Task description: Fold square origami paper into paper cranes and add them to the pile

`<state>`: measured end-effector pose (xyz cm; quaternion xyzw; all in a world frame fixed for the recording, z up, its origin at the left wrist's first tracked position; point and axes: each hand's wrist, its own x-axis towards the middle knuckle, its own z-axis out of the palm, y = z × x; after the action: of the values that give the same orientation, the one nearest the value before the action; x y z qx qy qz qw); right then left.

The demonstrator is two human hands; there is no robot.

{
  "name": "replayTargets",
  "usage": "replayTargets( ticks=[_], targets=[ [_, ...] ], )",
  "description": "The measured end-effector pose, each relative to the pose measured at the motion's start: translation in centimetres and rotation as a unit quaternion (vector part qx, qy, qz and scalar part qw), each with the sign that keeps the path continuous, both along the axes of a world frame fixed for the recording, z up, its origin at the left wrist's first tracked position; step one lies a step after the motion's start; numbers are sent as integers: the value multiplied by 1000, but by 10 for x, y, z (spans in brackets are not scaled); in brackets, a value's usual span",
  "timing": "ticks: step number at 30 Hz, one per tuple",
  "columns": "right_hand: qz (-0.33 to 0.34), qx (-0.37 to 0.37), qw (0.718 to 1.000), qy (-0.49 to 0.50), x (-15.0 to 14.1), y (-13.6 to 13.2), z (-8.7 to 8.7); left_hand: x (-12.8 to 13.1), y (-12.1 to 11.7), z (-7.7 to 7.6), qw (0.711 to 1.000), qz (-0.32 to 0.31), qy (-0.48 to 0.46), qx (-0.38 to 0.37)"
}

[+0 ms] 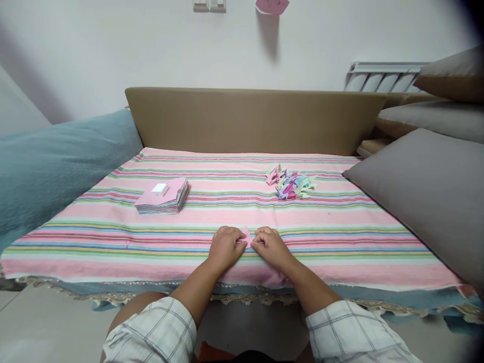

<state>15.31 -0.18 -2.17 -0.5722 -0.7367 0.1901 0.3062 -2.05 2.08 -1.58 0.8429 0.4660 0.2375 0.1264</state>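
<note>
A small folded piece of pink paper (246,235) is held between my two hands, just above the striped cloth near the front of the seat. My left hand (227,244) pinches its left side between thumb and fingers. On the right side, my right hand (270,245) pinches it the same way. The fingers cover much of the paper, so its full shape is hidden. Farther back on the right lies a pile of folded paper pieces (291,184) in pink, purple, blue and pale green. To the left sits a stack of paper sheets (161,199), pink on top.
A small white block (160,189) rests on the stack. The striped cloth (212,171) covers the sofa seat. A brown backrest (245,121) stands behind, a blue-covered armrest (68,161) at left, and grey cushions (419,186) at right.
</note>
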Motion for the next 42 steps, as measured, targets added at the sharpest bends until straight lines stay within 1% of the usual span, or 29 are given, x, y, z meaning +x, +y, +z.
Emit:
replayTargets(
  ticks=[5,8,11,14,16,21,26,29,34,38,42],
  targets=[
    [-19,21,999,-28,-5,-1,-4,0,-1,2,1000,4,1,3],
    [-39,18,998,-43,-6,-1,-7,-2,-1,5,1000,-4,1,-3],
    [-47,22,998,-39,-6,0,-9,-5,1,7,1000,-27,2,-14],
    [-44,30,998,-23,-6,2,-10,-6,1,7,999,-33,4,-18],
    [-45,32,998,-17,-6,3,-10,-6,1,7,999,-23,1,-22],
    [-60,37,997,-10,-8,1,-10,-5,-1,7,999,26,-15,-40],
    [-71,37,997,1,-10,-3,-9,-6,2,3,999,-12,-40,-27],
    [-81,30,996,-2,-12,-4,-7,-6,3,0,997,-21,-65,-22],
    [-86,32,996,-18,-13,-4,-6,-5,2,0,996,3,-77,-34],
    [-92,34,995,-34,-14,-5,-6,-2,-1,4,997,27,-61,-50],
    [-101,37,993,-46,-15,-5,-6,1,-3,5,997,37,-46,-53]
  ],
)
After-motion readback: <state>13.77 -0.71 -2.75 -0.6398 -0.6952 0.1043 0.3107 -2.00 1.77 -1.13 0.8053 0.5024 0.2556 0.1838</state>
